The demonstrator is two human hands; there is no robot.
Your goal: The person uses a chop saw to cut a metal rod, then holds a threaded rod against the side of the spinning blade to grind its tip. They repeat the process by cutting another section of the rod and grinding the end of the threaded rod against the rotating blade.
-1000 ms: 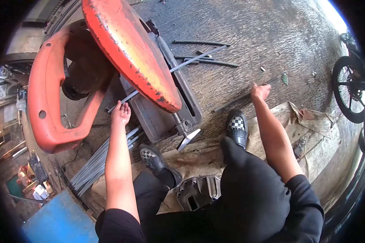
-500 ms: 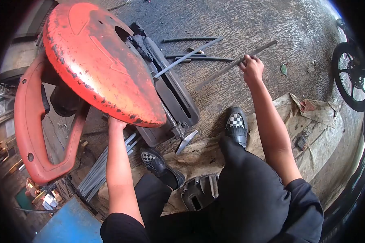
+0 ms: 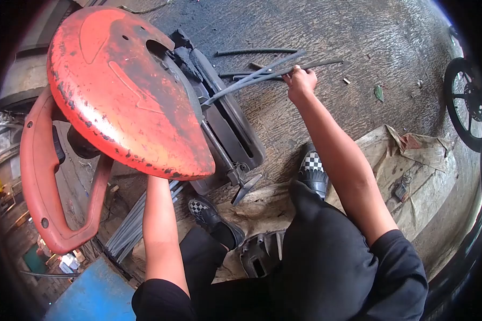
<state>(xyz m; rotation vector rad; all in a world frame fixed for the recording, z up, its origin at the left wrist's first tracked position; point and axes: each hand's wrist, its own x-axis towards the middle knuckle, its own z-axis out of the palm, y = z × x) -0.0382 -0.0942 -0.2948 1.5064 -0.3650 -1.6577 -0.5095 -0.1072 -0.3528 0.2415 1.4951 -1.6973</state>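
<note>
- One right hand [image 3: 301, 84], fingers closed around one thin rod [image 3: 322, 63], whose far end nears one red guard [image 3: 128, 101].
- One left hand, hidden behind that guard; from here I cannot tell its grip.
- Two checkered shoes [image 3: 311, 162].

No text, label, brand, number or sign can be read. The saw's red guard [image 3: 128, 101] shows raised outlines and worn dark patches, none readable as lettering; the clutter [image 3: 16, 198] at the left edge is too small and blurred to tell any print.
</note>
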